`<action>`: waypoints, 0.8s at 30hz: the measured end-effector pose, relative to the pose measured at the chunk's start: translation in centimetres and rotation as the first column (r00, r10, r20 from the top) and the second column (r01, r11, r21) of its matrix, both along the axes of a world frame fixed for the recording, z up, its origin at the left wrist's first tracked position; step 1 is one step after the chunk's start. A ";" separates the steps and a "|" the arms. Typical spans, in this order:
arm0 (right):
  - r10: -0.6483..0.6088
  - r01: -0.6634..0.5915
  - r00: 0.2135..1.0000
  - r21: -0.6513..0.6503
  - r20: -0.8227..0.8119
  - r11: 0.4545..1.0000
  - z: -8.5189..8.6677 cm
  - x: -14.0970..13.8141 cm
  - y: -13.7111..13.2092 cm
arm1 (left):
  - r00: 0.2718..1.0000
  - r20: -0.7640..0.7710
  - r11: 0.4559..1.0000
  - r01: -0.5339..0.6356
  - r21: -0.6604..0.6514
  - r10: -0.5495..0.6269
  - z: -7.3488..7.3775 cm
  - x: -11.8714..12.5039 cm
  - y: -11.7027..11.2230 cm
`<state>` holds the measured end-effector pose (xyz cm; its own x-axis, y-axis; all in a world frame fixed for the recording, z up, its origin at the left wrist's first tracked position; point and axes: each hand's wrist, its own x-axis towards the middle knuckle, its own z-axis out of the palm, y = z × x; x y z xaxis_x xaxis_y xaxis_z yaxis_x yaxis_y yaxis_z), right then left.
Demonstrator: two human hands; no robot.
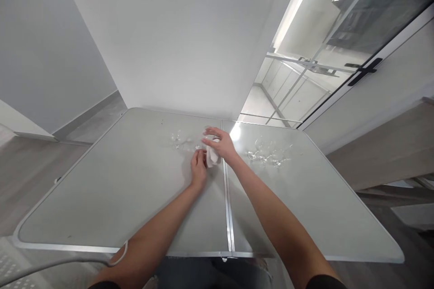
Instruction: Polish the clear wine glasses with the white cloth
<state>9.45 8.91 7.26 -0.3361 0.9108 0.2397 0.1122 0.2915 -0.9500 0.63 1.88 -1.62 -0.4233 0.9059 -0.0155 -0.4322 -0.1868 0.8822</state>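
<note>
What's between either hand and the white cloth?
Nothing visible. The right hand holds the white cloth from above; the left hand sits close beside its left edge. Clear glasses stand apart on the table, right of the hands.

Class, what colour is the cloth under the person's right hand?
White; the cloth shows best in the head view.

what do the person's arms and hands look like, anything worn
Both forearms are bare to above the elbow, with dark short sleeves just showing at the bottom edge. The left hand and right hand are ungloved; no watch, bracelet or ring is visible.
</note>
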 end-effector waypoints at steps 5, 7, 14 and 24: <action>-0.076 0.057 0.972 -0.089 -0.224 0.994 -1.2 4.3 -3.8 | 0.899 0.225 0.927 0.355 0.124 -0.375 1.0 1.2 -0.6; -0.017 0.001 0.980 -0.079 -0.201 0.997 -2.0 5.1 -5.4 | 0.844 0.291 0.893 0.418 0.167 -0.450 1.6 1.2 -0.9; 0.071 -0.127 0.939 -0.149 -0.336 0.981 -3.9 8.2 -5.9 | 0.837 0.290 0.886 0.432 0.170 -0.464 1.4 0.1 -0.7; -0.229 -0.014 0.799 -0.398 -0.556 0.917 -4.7 9.4 -4.6 | 0.944 0.199 0.952 0.222 0.210 -0.264 1.4 -0.5 0.1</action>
